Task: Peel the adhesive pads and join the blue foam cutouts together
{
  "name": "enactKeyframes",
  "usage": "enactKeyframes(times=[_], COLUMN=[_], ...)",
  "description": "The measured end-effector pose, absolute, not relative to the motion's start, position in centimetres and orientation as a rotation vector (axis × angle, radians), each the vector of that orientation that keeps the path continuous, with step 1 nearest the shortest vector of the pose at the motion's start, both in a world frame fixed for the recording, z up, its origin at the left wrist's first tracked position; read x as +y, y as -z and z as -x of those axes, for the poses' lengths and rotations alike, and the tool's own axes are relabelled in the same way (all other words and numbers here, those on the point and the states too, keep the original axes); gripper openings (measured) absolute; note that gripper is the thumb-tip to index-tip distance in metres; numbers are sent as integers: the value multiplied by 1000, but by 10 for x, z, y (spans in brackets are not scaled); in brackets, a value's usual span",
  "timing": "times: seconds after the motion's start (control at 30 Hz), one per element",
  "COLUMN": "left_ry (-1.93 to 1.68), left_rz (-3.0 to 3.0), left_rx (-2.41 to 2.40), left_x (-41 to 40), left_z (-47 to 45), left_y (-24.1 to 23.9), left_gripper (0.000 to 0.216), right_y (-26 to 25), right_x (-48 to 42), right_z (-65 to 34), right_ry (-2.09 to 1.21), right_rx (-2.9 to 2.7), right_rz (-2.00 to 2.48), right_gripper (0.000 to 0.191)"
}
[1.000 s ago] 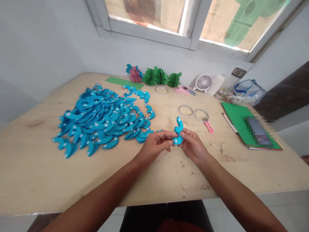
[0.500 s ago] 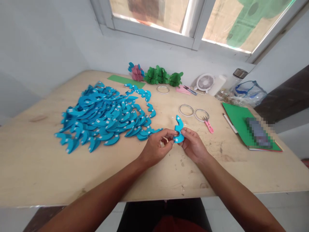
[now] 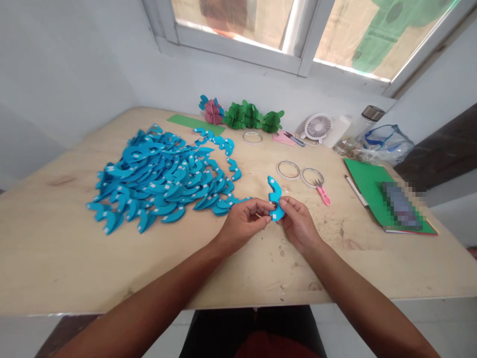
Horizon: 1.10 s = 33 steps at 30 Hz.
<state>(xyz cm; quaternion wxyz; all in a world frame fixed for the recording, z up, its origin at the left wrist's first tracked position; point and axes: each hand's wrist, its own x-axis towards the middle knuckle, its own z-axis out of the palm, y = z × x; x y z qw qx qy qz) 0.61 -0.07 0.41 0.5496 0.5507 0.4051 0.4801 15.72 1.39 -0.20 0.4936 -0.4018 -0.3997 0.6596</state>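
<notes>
A curved blue paper cutout (image 3: 275,188) is held upright just above the table, between both hands. My right hand (image 3: 300,222) pinches its right edge with thumb and fingers. From the other side, my left hand (image 3: 244,219) has its fingertips closed at the cutout's lower left edge, near a small white square on it. To the left lies a large heap of similar blue paper cutouts (image 3: 167,174), many bearing small white squares. Some loose ones trail off the heap close to my left hand.
Beyond my hands lie tape rolls (image 3: 288,170) and pink thread snips (image 3: 323,193). Green paper figures (image 3: 249,117) and a small white fan (image 3: 318,127) stand along the wall. At right are a marker (image 3: 356,191) and a green folder (image 3: 367,184) with a blurred object on it.
The blue cutout has turned slightly in my fingers, its upper end shifting left. Both hands stay in nearly the same place, and the whole view has shifted a little.
</notes>
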Motion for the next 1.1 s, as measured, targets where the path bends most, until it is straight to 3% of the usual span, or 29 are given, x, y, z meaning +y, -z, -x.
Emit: enactKeyframes(times=[0.33,1.1], left_ry=[-1230,-1243], left_rz=[-1113,-1427], left_rx=[959,1059], left_x=[1,-2], left_z=[-4,-3], left_y=[-7,-10], left_gripper=[20,18], right_y=[1,7], right_x=[10,12], right_z=[-158,-157], right_ry=[-1638,-1589], right_rx=[-1172,-1125], right_rz=[935,1029], right_gripper=[18,19])
